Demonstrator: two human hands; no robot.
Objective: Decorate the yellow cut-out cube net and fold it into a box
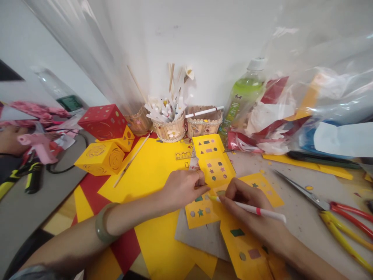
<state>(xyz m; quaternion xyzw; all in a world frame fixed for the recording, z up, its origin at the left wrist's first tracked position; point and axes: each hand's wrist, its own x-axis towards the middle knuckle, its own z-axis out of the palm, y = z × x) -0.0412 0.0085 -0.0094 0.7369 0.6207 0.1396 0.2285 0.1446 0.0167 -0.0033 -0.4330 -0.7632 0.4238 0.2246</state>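
Observation:
My right hand (pixel 247 202) grips a slim white pen-like tool (pixel 262 212) with a red band. Its tip points left onto a yellow card cutout (pixel 218 165) that has rows of small shape holes, such as stars, circles and rectangles. My left hand (pixel 185 188) is closed over the card's left side, thumb and fingertips pressed together near the tool's tip. What lies between those fingers, if anything, is hidden. Part of the card is covered by both hands. Beneath the left forearm spread yellow paper sheets (pixel 154 171).
Scissors (pixel 319 200) lie open at right. Behind stand a basket of pens (pixel 170 130), another basket (pixel 204 126) and a green drink bottle (pixel 243 95). At left are a red box (pixel 101 121), a yellow box (pixel 100 157), a pink glue gun (pixel 37 146) and another person's hand (pixel 11 140).

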